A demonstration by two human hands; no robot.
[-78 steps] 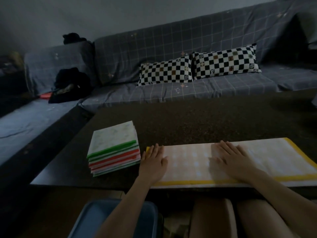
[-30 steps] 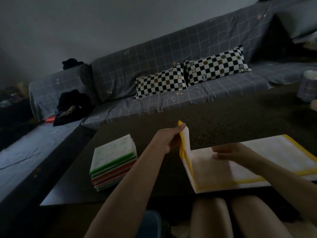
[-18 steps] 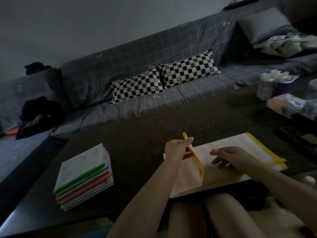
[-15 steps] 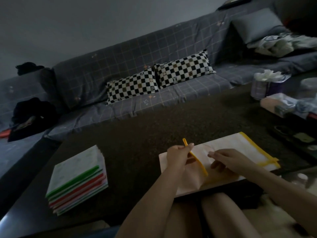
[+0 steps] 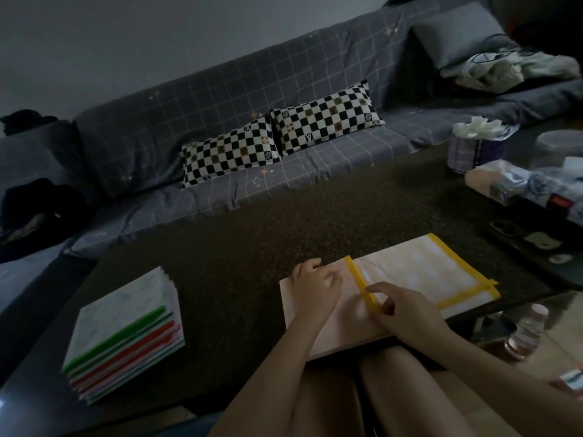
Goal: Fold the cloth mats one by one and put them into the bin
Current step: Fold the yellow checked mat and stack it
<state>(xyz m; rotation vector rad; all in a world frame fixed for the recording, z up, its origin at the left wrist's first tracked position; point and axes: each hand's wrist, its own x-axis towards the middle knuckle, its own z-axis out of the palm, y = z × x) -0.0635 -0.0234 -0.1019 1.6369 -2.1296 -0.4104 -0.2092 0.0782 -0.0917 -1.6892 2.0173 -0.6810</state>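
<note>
Cloth mat (image 5: pixel 419 272), pale with a yellow border, lies at the near edge of the dark table (image 5: pixel 252 247), partly folded: its left part is laid over toward the right, so one yellow edge strip runs across the middle, right under the fingers.

Left hand (image 5: pixel 312 287) rests on the folded-over flap, just left of the strip; fingers loosely bent, tips pressing the cloth down. Whether any of them pinch it I cannot tell. Right hand (image 5: pixel 403 307) sits on the near part of the strip, forefinger stretched along it, the other fingers curled; seems to press rather than grip, but dim light leaves it unsure.

Handling, as I judge it: light, thin, soft, limp. It holds a crease only while flattened and will sag if lifted by one corner. Best taken at the bound yellow edge, which is firmer, both hands on matching corners. Not fragile, not slippery on this rough top.

Stack of folded mats (image 5: pixel 126 335), green and red edges showing, well to the left of the left fingers. Bin not surely in view; only a bluish sliver at the bottom edge.

Against half a second ago: the flap was held up, yellow edge pinched in the left hand and standing off the table. Now it lies flat and both hands are down on it. Earlier again, the mat lay as one long strip under two flat palms.
</note>
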